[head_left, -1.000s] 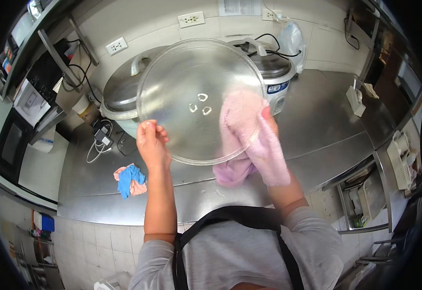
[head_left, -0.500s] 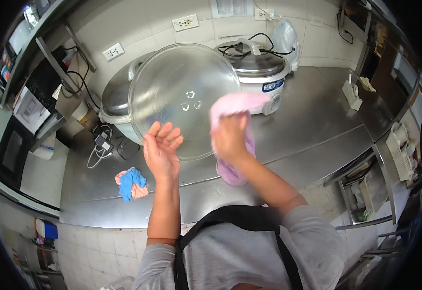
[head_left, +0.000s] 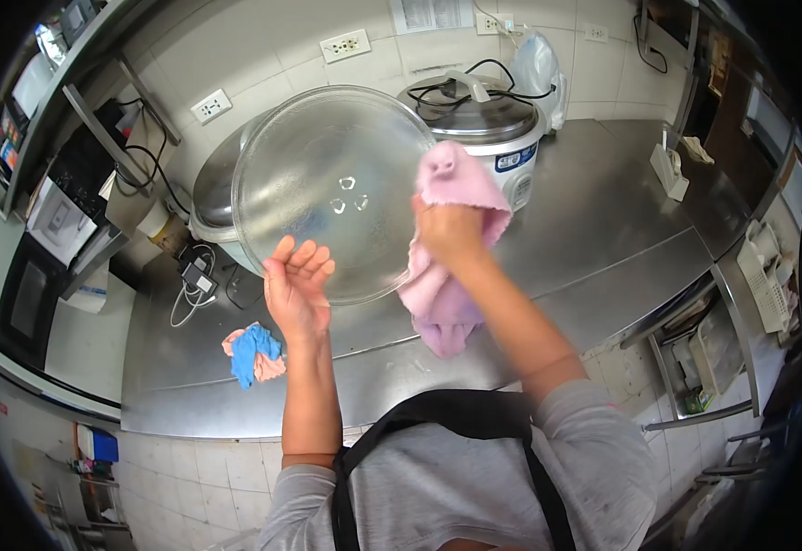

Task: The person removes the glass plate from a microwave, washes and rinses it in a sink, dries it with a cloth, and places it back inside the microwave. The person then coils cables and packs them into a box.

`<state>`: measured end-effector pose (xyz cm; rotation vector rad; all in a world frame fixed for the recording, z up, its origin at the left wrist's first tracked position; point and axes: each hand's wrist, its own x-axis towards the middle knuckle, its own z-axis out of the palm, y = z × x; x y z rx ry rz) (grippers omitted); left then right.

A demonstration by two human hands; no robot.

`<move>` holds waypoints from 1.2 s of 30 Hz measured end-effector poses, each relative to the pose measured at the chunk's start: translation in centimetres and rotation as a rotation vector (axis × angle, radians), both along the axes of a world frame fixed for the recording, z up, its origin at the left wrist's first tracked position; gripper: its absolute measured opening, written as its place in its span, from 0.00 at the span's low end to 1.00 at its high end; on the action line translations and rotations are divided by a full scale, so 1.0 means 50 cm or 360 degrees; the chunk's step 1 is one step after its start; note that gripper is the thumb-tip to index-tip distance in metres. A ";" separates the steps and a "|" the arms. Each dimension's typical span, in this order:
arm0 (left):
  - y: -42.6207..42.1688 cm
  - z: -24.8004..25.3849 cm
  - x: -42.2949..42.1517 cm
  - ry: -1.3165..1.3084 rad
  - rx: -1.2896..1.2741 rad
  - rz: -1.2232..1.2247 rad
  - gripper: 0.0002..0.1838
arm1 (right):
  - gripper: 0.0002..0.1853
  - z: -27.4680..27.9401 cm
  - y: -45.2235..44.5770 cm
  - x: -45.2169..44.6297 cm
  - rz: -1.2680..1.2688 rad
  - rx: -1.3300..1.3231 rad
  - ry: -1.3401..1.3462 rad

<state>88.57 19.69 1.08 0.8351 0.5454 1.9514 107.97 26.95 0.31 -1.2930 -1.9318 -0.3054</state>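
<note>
A round clear glass microwave turntable plate [head_left: 327, 156] is held up, tilted, above the counter; three small raised marks show near its middle. My left hand [head_left: 298, 285] grips its lower left edge, palm turned up and fingers curled at the rim. My right hand [head_left: 451, 234] is closed around a pink cloth [head_left: 461, 179] at the plate's right edge. The cloth's lower part, more lilac, hangs down beneath my hand. Part of the plate's right rim is hidden by the cloth and hand.
Behind the plate stand a rice cooker [head_left: 474, 119] with its cord on the lid and a second lidded cooker [head_left: 217, 188]. Blue and peach cloths [head_left: 256, 354] lie on the steel counter [head_left: 603, 211]. A charger with a white cable [head_left: 197, 280] lies at left; a small white holder [head_left: 669, 173] stands at right.
My right hand has moved slightly down and right with the pink cloth, which now drapes over the hand's right side. The plate and my left hand have shifted slightly left in view.
</note>
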 end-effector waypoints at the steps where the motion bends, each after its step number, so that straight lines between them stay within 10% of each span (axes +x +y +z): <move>1: 0.004 -0.003 0.001 -0.0027 -0.0011 -0.0011 0.21 | 0.11 -0.022 -0.016 -0.036 0.0093 0.0115 0.0094; 6: 0.011 -0.018 -0.012 -0.0268 -0.0069 -0.0092 0.21 | 0.22 0.057 -0.137 -0.072 0.1056 -0.0336 -0.0217; 10: -0.014 -0.023 -0.026 -0.0152 -0.0078 -0.0031 0.21 | 0.19 0.096 0.005 -0.006 0.0267 -0.0897 -0.0410; 12: -0.021 -0.026 -0.025 -0.0044 -0.0004 0.0034 0.21 | 0.18 0.065 0.048 -0.012 0.0535 -0.0864 0.0576; 14: -0.030 -0.027 -0.037 0.0040 0.0039 0.0135 0.21 | 0.17 0.044 0.067 -0.037 0.1408 -0.0760 0.2430; 22: -0.093 -0.016 -0.149 -0.0053 -0.0006 0.0246 0.20 | 0.13 0.023 0.008 -0.158 0.1307 -0.1440 0.2558; 25: -0.122 -0.014 -0.231 -0.0115 -0.0138 0.0226 0.19 | 0.15 0.019 -0.026 -0.220 0.2172 -0.1599 0.2950; 33: -0.297 0.024 -0.496 0.0059 -0.0103 0.0457 0.18 | 0.18 -0.015 -0.135 -0.512 0.1537 -0.1704 0.2058; 36: -0.351 0.008 -0.587 0.0111 -0.0132 0.0518 0.19 | 0.18 -0.037 -0.170 -0.629 0.1963 -0.2035 0.2468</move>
